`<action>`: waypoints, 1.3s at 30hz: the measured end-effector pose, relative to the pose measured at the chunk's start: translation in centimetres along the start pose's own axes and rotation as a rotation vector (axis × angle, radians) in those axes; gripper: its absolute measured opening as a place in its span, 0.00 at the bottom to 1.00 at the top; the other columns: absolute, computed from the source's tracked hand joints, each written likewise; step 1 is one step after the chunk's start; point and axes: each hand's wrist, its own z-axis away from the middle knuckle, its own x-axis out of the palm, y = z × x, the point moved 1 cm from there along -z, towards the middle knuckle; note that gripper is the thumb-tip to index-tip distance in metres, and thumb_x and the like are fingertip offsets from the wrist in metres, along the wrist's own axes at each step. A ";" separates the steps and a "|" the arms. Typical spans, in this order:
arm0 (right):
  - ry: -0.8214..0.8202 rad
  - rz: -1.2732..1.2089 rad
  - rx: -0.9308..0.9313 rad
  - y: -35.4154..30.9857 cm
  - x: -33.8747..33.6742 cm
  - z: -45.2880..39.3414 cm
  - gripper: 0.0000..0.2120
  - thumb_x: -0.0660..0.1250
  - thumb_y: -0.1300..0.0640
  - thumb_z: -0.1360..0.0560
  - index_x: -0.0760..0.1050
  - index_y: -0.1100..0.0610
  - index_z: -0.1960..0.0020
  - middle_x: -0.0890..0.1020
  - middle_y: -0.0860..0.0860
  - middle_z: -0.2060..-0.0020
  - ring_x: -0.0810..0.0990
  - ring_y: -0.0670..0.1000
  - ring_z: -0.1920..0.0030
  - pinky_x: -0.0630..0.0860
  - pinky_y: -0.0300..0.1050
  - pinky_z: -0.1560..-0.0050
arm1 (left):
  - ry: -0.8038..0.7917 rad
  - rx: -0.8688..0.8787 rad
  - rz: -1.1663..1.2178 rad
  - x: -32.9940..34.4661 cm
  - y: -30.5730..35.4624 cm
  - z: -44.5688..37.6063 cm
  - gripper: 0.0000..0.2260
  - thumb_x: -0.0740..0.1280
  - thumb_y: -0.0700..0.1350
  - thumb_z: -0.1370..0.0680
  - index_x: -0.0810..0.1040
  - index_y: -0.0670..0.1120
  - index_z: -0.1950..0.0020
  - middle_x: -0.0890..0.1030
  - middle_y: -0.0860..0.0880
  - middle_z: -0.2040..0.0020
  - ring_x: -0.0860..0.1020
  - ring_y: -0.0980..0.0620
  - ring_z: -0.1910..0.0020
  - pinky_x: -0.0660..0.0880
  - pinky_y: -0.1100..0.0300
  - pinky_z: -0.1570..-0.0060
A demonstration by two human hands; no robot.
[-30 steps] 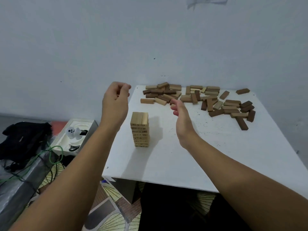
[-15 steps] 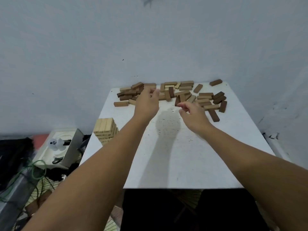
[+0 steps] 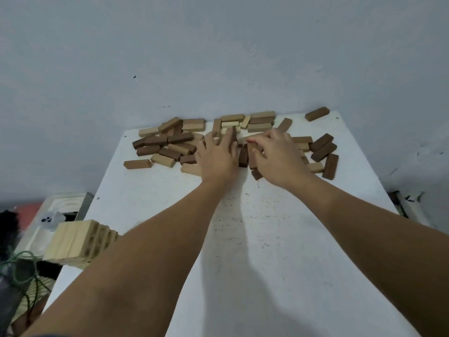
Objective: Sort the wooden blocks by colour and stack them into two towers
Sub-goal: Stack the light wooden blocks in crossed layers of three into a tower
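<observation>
- I see both hands reaching into the loose pile of wooden blocks [image 3: 170, 144] spread along the far edge of the white worktop [image 3: 279, 239].
- My left hand [image 3: 217, 158] lies flat, fingers straight and spread, pressing on the blocks.
- My right hand [image 3: 277, 156] has its fingers curled among the blocks; I cannot tell whether it grips one.
- A tower of light blocks [image 3: 80, 242] stands at the worktop's near left corner, well apart from the pile.
</observation>
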 end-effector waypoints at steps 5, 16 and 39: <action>-0.004 0.069 0.032 1.0 0.9 -3.5 0.17 0.57 0.51 0.15 0.74 0.44 0.28 0.73 0.50 0.35 0.68 0.56 0.34 0.66 0.55 0.34 | 0.108 0.062 -0.073 1.9 -1.1 -1.2 0.13 0.59 0.56 0.15 0.78 0.60 0.33 0.73 0.48 0.30 0.67 0.42 0.34 0.62 0.47 0.35; -0.154 0.253 0.110 1.4 1.7 -11.4 0.18 0.58 0.44 0.17 0.74 0.48 0.31 0.71 0.56 0.35 0.68 0.59 0.33 0.66 0.58 0.36 | -0.052 -0.058 0.064 -0.7 -0.6 -7.8 0.13 0.65 0.54 0.17 0.79 0.55 0.34 0.75 0.46 0.36 0.70 0.41 0.33 0.68 0.48 0.35; -0.153 0.252 0.115 2.3 1.9 -12.2 0.23 0.68 0.39 0.23 0.74 0.45 0.31 0.70 0.53 0.35 0.66 0.58 0.33 0.63 0.57 0.35 | -0.318 0.107 -0.249 -1.9 0.4 -11.7 0.21 0.73 0.61 0.24 0.80 0.54 0.34 0.71 0.45 0.35 0.65 0.42 0.33 0.64 0.48 0.34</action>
